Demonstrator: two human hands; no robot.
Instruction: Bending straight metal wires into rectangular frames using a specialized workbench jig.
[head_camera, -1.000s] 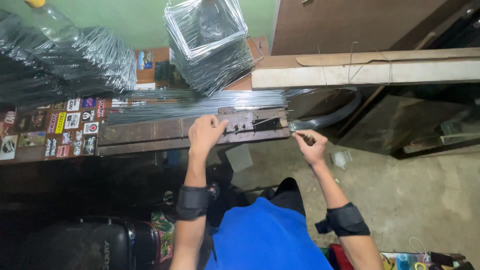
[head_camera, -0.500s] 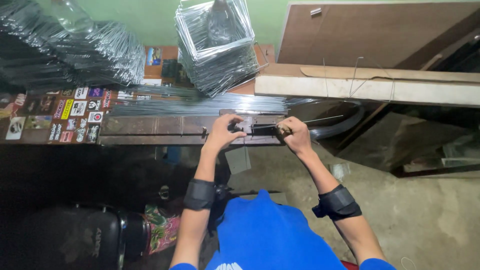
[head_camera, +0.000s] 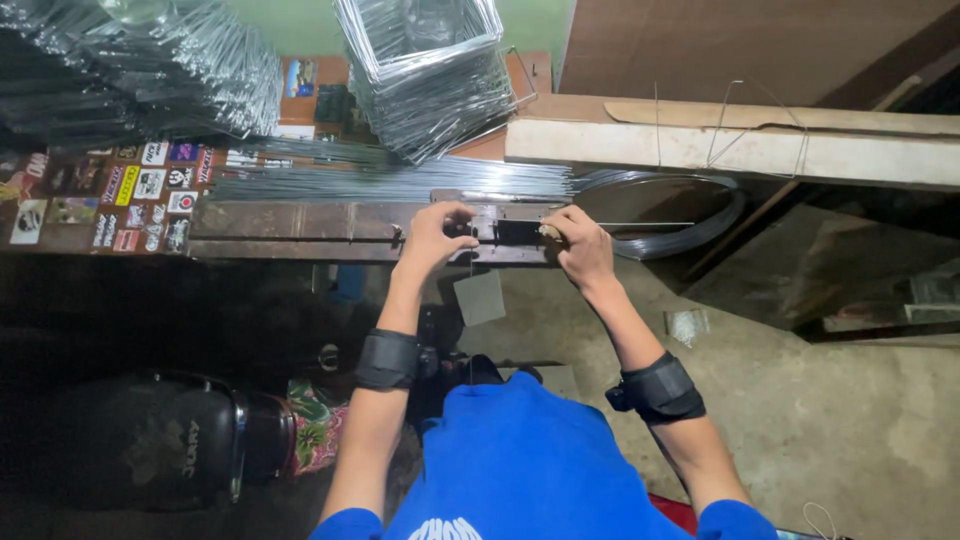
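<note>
My left hand (head_camera: 436, 236) pinches a thin steel wire (head_camera: 470, 285) at the left end of a small black bending jig (head_camera: 516, 232) fixed to the front of the workbench (head_camera: 300, 222). A length of the wire hangs straight down from my fingers. My right hand (head_camera: 582, 248) is closed around the jig's handle at its right end. From there a straight wire (head_camera: 650, 224) runs off to the right. Both wrists wear black straps.
A bundle of straight wires (head_camera: 400, 180) lies along the bench. Stacked square wire frames (head_camera: 430, 80) stand behind it, with more piles (head_camera: 150, 70) at the left. A wire coil (head_camera: 690, 225) sits under a wooden beam (head_camera: 740, 150). A black helmet (head_camera: 150, 440) lies at the lower left.
My right hand has moved left from open space onto the jig. My left hand shifted from flat on the bench to pinching the wire.
</note>
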